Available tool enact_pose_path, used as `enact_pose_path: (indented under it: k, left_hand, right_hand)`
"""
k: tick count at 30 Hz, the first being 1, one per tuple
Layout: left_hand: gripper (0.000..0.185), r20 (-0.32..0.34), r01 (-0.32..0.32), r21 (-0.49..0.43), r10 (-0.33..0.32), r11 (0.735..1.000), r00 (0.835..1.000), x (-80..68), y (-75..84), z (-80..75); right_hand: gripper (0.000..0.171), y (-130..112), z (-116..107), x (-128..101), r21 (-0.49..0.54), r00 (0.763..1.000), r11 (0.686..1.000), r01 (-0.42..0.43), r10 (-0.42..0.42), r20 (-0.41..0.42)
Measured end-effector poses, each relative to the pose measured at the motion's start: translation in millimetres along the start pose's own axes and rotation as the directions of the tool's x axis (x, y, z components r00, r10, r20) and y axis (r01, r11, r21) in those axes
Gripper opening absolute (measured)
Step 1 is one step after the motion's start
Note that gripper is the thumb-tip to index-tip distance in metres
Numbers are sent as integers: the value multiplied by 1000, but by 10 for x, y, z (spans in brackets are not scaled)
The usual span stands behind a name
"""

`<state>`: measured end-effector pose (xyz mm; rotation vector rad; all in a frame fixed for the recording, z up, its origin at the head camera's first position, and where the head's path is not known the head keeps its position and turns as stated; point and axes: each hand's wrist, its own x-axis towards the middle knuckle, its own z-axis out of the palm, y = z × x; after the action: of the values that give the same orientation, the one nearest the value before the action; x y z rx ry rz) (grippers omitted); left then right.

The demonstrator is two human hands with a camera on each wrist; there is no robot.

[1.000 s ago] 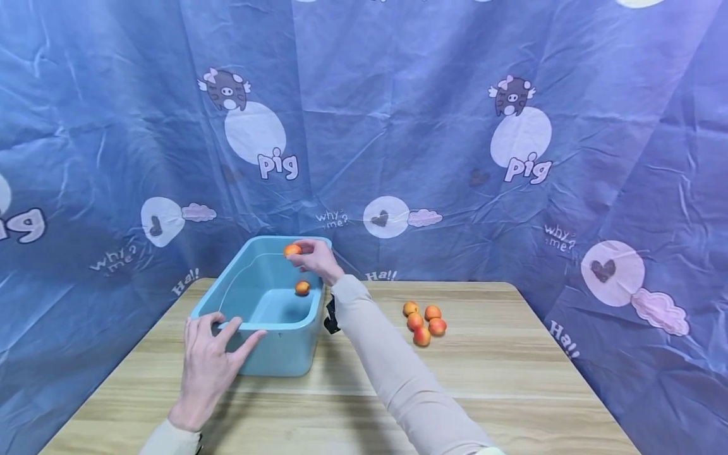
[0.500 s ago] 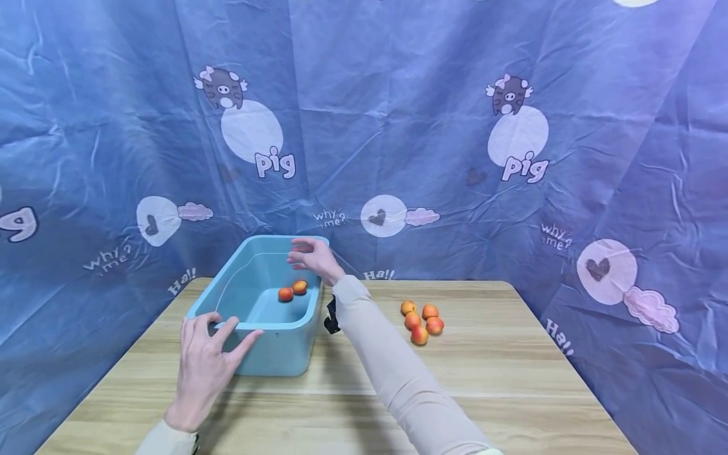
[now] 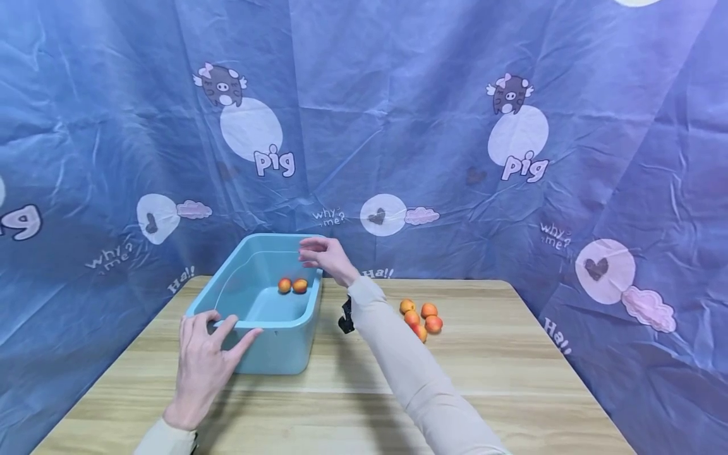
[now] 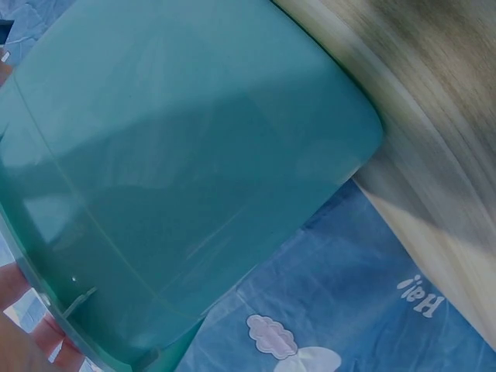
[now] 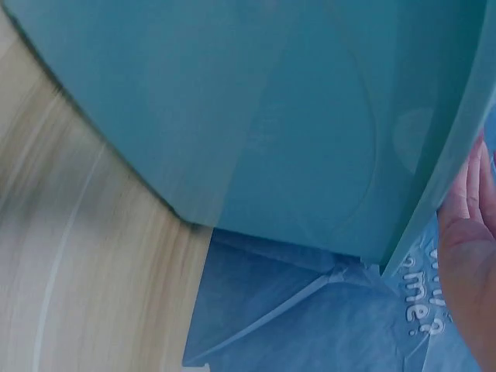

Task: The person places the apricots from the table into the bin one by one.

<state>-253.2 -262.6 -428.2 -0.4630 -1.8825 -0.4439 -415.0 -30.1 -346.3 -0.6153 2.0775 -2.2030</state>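
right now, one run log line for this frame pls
left hand: rests on blue bin rim | right hand: open, empty, above bin | in bin: two apricots | on table: apricot pile

Legible text appears only on the blue backdrop cloth (image 3: 398, 95).

Head view:
- "pig" in white under the white circle at upper left-centre (image 3: 275, 163), and again under the circle at upper right (image 3: 525, 168).
- A cut-off "g" at the far left edge (image 3: 21, 221).
- "why? me?" in 3 places: left (image 3: 108, 260), centre (image 3: 330, 218), right (image 3: 555, 235).
- "Ha!!" in 3 places: left of the tub (image 3: 183, 280), behind the forearm (image 3: 378, 273), and at lower right (image 3: 557, 335).

Left wrist view: "Ha!!" inverted (image 4: 421, 296).

Right wrist view: part of "why? me?", tilted and partly hidden (image 5: 425, 306).

No brand, number or label is readable on the tub, table or fruit.
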Motion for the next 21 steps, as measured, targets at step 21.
enact_pose_path:
  k: [21]
  left_hand:
    - [69, -14, -2, 2, 2, 1000, 1000, 1, 30, 4]
  right_hand:
    - [40, 232, -700, -364, -68, 999, 998, 7, -5, 36]
